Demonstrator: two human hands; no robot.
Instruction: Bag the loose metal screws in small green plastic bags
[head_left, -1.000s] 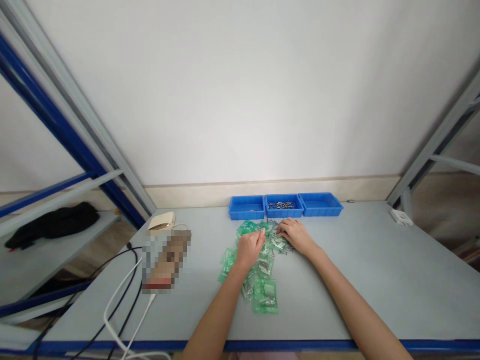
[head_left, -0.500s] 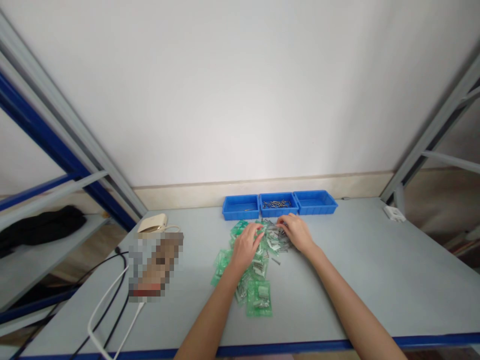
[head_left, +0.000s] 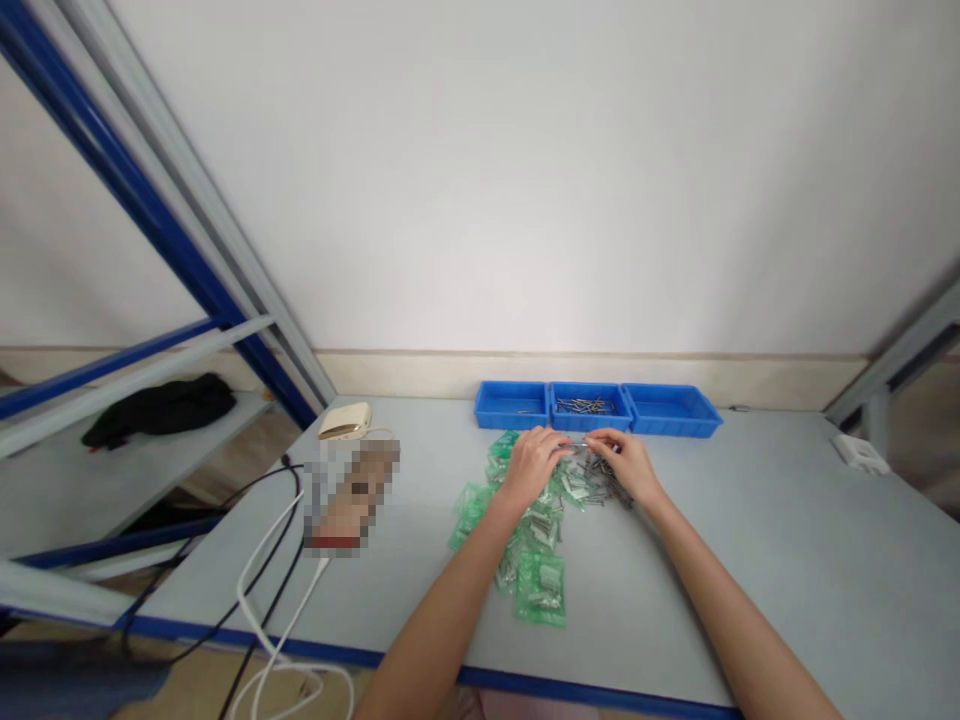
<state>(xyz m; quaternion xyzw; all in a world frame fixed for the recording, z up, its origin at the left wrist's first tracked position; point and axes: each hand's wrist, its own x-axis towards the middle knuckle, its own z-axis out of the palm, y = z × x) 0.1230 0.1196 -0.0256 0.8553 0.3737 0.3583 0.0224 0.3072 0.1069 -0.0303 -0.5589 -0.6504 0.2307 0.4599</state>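
A thin metal screw (head_left: 577, 444) spans the gap between my two hands, just in front of the blue bins. My left hand (head_left: 534, 464) pinches its left end, and the fingers of my right hand (head_left: 628, 464) close on the other end. Below them lies a pile of loose screws (head_left: 598, 484), partly covered by my right hand. Green-tinted plastic packets (head_left: 541, 590) holding small pale and metal pieces spread under and in front of my left hand; some are hidden by the left forearm.
Three blue bins stand in a row: the left bin (head_left: 512, 421) holds a screw or so, the middle bin (head_left: 590, 424) several, the right bin (head_left: 671, 428) shows none. A cream box (head_left: 345, 421), a blurred-out item (head_left: 356, 497) and cables lie left. A white adapter (head_left: 860, 454) sits right.
My hands have come closer together, and a screw is now held between them. The whole view has shifted, so the table and bins appear farther right.
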